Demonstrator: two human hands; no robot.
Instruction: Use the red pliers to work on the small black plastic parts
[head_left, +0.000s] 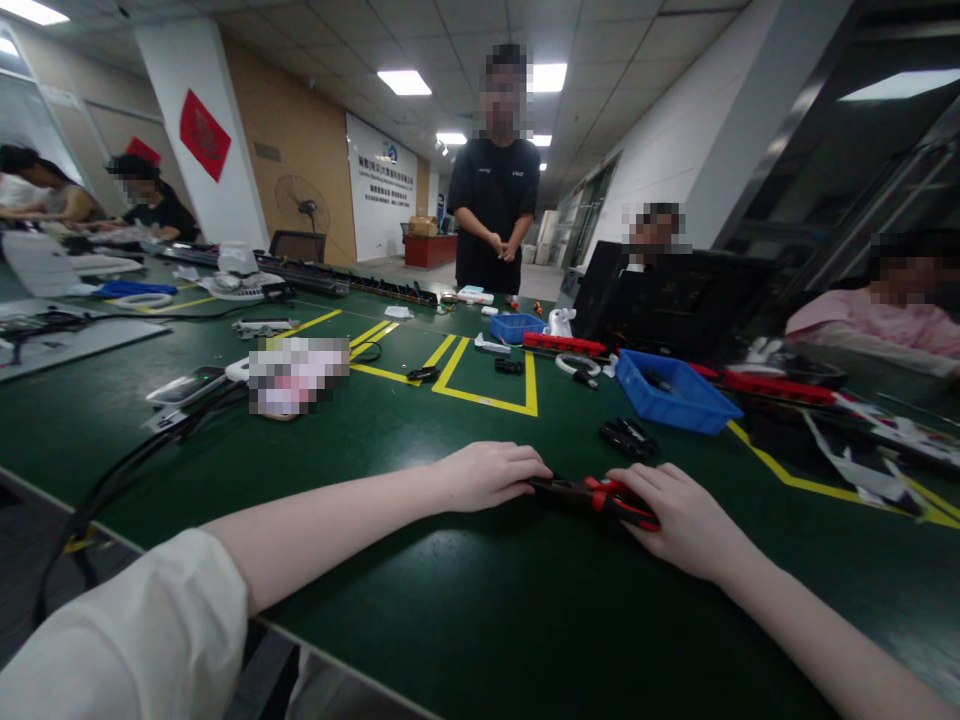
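- Lying flat on the green desk (pixel 450 610), near its front edge, a red-and-black tool (pixel 596 496) sits between both hands.
- Left hand (pixel 487 476): palm down, fingers pressed together and straight, tips touching the tool's black end.
- Right hand (pixel 684 520): fingers curled close together over the tool's red end, pinching it.
- Blue bin (pixel 679 398) stands further back, toward the right edge; small black parts (pixel 628 437) lie just in front of it.

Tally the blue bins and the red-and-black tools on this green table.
Blue bins: 2
Red-and-black tools: 3, the nearest one touched by the left hand and right hand
Total: 5
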